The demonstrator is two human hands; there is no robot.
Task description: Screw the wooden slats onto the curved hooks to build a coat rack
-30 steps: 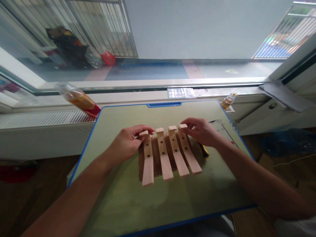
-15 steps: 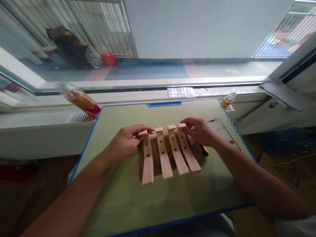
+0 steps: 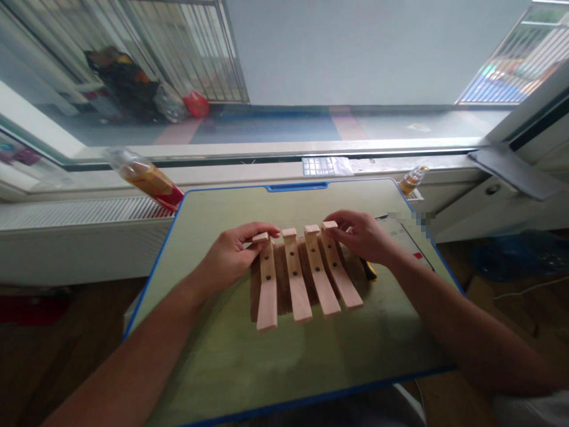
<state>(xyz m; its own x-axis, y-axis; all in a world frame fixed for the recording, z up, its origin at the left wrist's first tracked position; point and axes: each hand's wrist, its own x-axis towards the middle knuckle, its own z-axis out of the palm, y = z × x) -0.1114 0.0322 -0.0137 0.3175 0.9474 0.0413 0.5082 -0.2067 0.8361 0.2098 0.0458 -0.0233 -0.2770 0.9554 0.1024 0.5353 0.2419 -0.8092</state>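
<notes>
A wooden rack (image 3: 306,279) lies on the green table (image 3: 249,356): several pale slats with screw holes, fanned over a darker board. My left hand (image 3: 231,258) pinches the far end of the leftmost slat (image 3: 267,284). My right hand (image 3: 364,237) grips the far end of the rightmost slat (image 3: 340,270). The two middle slats lie untouched between my hands. A yellow-and-black tool (image 3: 368,270) peeks out under my right wrist.
A plastic bottle (image 3: 144,178) leans at the table's far left corner, and a small bottle (image 3: 411,179) stands at the far right. A paper sheet (image 3: 406,237) lies to the right of my right hand. A window sill and radiator run behind the table.
Almost nothing moved; both hands keep their hold on the outer slats, and the view shifted very slightly.
</notes>
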